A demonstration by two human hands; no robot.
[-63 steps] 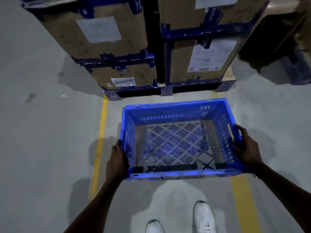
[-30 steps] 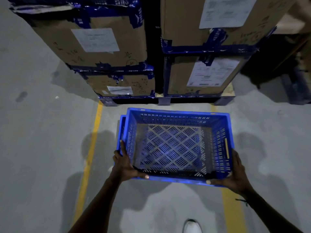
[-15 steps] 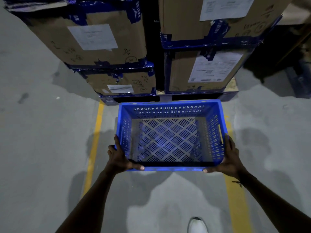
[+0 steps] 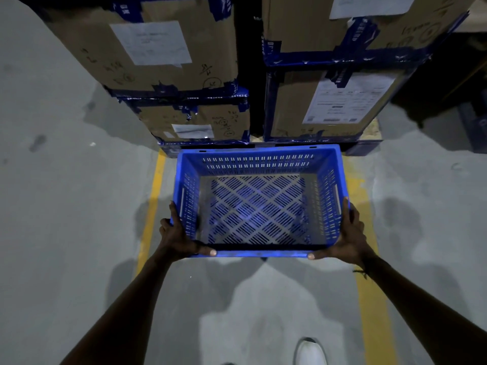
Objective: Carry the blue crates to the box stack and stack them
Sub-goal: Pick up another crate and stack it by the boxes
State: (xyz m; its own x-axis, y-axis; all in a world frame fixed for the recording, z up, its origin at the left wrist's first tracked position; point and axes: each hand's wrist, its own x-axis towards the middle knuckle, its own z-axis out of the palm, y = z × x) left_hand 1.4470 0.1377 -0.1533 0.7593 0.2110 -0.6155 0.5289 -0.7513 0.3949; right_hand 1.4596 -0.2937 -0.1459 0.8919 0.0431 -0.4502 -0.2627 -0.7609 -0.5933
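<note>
Both arms outstretched, left hand [image 4: 177,239] and right hand [image 4: 347,239] grasp the blue crate [image 4: 259,201] at its near corners

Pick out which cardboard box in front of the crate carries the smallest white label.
The lower-left cardboard box: its white label is a narrow strip, while the other three boxes carry large sheets.

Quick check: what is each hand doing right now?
Left hand: closed on the blue crate at its near left corner.
Right hand: closed on the same crate's near right corner.
</note>
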